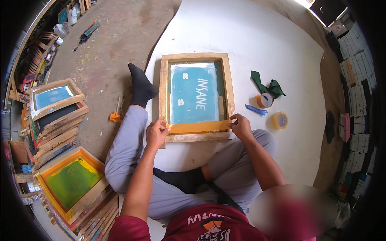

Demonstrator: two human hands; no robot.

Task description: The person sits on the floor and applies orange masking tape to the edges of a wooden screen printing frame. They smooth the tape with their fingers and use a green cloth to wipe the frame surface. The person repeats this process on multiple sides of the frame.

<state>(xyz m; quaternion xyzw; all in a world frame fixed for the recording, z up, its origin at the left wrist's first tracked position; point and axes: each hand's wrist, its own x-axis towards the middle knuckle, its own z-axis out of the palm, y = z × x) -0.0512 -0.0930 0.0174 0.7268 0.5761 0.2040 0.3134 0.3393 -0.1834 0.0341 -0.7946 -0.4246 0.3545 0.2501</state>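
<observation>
A wooden screen-printing frame (pixel 164 86) with a teal mesh (pixel 189 100) lies on a white sheet in front of me. Across its near edge stretches a strip of orange-brown tape (pixel 199 127). My left hand (pixel 156 134) pinches the strip's left end at the frame's near left corner. My right hand (pixel 241 126) presses the strip's right end at the near right corner. I sit on the floor with my legs around the frame.
Right of the frame lie two tape rolls (pixel 265 100) (pixel 280 120), a green cloth (pixel 270 87) and a blue tool (pixel 255 109). Stacks of wooden screen frames (pixel 60 132) stand at my left. The white sheet (pixel 249 44) covers the brown floor.
</observation>
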